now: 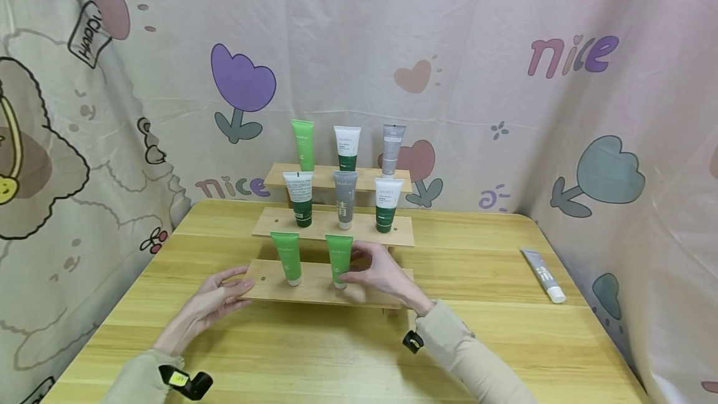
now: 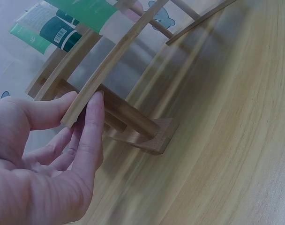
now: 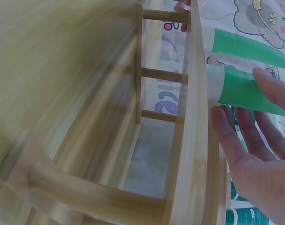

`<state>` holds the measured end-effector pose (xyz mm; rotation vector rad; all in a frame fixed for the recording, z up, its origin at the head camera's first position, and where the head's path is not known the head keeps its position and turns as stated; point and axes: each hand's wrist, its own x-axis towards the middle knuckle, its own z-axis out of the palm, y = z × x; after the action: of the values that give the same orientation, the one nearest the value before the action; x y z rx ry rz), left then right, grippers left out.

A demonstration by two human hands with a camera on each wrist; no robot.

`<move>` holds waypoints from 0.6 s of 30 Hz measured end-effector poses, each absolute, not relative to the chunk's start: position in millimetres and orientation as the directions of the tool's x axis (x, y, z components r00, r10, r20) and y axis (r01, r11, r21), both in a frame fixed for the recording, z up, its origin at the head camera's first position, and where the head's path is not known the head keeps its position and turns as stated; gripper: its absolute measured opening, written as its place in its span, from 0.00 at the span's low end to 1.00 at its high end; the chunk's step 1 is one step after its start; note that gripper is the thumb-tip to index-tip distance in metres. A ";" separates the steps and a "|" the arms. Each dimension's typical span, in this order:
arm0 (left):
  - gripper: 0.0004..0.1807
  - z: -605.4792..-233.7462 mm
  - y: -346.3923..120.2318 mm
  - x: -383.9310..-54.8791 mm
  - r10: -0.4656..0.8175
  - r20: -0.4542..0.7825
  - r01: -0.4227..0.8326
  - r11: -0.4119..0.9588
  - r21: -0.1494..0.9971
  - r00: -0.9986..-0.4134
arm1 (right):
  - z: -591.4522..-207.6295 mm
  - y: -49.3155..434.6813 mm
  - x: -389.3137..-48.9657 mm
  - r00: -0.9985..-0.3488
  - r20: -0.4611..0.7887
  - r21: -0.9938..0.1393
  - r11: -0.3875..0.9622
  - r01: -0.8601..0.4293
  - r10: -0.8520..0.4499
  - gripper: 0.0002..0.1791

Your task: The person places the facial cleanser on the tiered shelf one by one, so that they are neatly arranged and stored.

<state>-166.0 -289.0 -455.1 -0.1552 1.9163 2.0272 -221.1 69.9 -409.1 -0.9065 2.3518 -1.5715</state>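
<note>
A three-tier wooden display stand [image 1: 325,295] holds upright squeeze tubes. My left hand [image 1: 215,298] pinches the left end of its lowest board, thumb above and fingers beneath, as the left wrist view shows. With thumb and fingers, my right hand [image 1: 384,270] holds a green squeeze tube [image 1: 339,257] whose white cap is down at the lowest board. Left of it on that board stands another green tube [image 1: 288,255]. The middle board carries a grey tube [image 1: 344,198] between two white-and-green tubes [image 1: 386,204].
On the top board stand a green tube [image 1: 303,145], a white-and-green tube [image 1: 348,147] and a grey tube [image 1: 392,148]. Another grey tube [image 1: 543,274] lies on the wooden table [image 1: 471,267] at the right. A printed curtain [image 1: 348,48] hangs behind and along both sides.
</note>
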 end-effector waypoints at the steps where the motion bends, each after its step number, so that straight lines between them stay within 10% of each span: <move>1: 0.44 -455.2 -289.1 -166.0 0.172 -0.312 -0.321 -0.026 0.947 -0.934 | -409.0 70.4 -221.2 -0.800 0.183 -0.889 0.250 -0.383 -0.571 0.23; 18: 0.44 -454.9 -288.8 -165.2 0.169 -0.310 -0.318 -0.021 0.948 -0.936 | -406.4 111.3 -228.0 -0.770 0.301 -0.893 0.118 -0.435 -0.562 0.25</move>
<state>-165.2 -288.8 -454.9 -0.1558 1.9266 2.0237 -228.0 111.3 -406.4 -1.0142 2.2630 -1.7415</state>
